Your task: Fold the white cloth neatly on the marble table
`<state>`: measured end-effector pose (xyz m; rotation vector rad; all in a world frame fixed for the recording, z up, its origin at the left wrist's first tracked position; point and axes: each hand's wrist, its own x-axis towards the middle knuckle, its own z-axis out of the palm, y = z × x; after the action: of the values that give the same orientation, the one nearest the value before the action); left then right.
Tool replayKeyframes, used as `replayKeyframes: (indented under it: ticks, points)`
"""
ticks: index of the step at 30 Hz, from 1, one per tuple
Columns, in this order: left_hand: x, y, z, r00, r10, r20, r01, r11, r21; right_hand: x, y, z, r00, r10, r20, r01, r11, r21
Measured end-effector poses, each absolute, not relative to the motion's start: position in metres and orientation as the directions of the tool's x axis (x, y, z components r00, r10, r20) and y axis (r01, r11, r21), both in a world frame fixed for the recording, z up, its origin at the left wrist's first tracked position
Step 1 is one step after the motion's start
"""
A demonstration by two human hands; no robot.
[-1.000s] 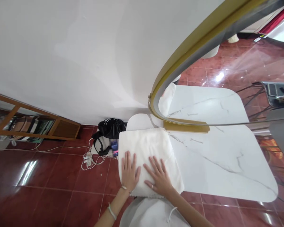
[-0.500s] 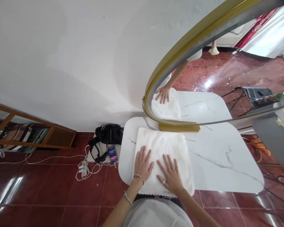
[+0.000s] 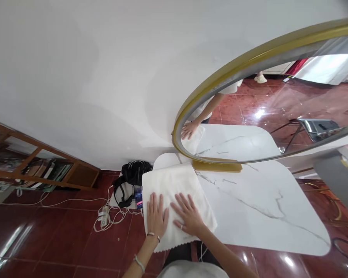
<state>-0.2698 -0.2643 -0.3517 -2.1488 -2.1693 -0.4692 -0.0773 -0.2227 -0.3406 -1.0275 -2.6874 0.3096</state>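
Left hand (image 3: 156, 218): thin bangle (image 3: 150, 233), with a pale band (image 3: 139, 263) higher on the forearm (image 3: 145, 249). Right hand (image 3: 189, 218): slim ring (image 3: 181, 227) on the thumb (image 3: 177, 224). Clothing: light top (image 3: 193, 271), dark legwear (image 3: 178, 255), white cord (image 3: 202, 253) at the front.

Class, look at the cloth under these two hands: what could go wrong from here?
The white cloth covers the left end of the table and seems to overhang its near edge, so it might slide off if the left hand and right hand pull back. Its far corner lies close to the mirror's gold base, so a forward push could bump that.
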Motion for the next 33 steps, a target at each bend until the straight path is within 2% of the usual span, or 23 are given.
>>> replayKeyframes:
  ticks: [7, 10, 13, 15, 19, 23, 27, 30, 33]
  points:
    - [-0.168, -0.244, -0.367, 0.079, 0.965, 0.250, 0.967, -0.135, 0.215, 0.031, -0.226, -0.350, -0.638, 0.740, 0.211, 0.714, 0.672, -0.196]
    - [-0.119, -0.232, -0.371, 0.128, 0.969, 0.209, 0.942, -0.185, 0.279, 0.076, -0.232, -0.356, -0.559, 0.806, 0.196, 0.789, 0.589, -0.173]
    - [-0.083, -0.215, -0.367, 0.190, 0.972, 0.142, 0.892, -0.231, 0.390, 0.107, -0.240, -0.362, -0.455, 0.873, 0.175, 0.850, 0.484, -0.206]
    - [-0.071, -0.198, -0.361, 0.102, 0.991, 0.091, 0.863, -0.133, 0.488, 0.117, -0.245, -0.367, -0.403, 0.902, 0.157, 0.867, 0.431, -0.250]
    - [-0.074, -0.154, -0.346, -0.244, 0.969, 0.032, 0.783, 0.178, 0.596, 0.115, -0.248, -0.374, -0.343, 0.927, 0.150, 0.860, 0.374, -0.346]
    - [-0.098, -0.116, -0.333, -0.308, 0.951, -0.012, 0.725, 0.244, 0.644, 0.105, -0.244, -0.378, -0.322, 0.936, 0.142, 0.847, 0.352, -0.398]
    - [-0.117, -0.108, -0.315, -0.218, 0.975, -0.041, 0.677, 0.182, 0.714, 0.102, -0.238, -0.375, -0.346, 0.929, 0.132, 0.831, 0.368, -0.417]
    - [-0.113, -0.121, -0.298, -0.113, 0.994, -0.006, 0.650, 0.079, 0.756, 0.103, -0.232, -0.374, -0.365, 0.923, 0.121, 0.808, 0.379, -0.452]
    - [-0.097, -0.139, -0.274, 0.007, 0.999, 0.051, 0.617, -0.044, 0.786, 0.101, -0.228, -0.375, -0.332, 0.940, 0.083, 0.780, 0.323, -0.536]
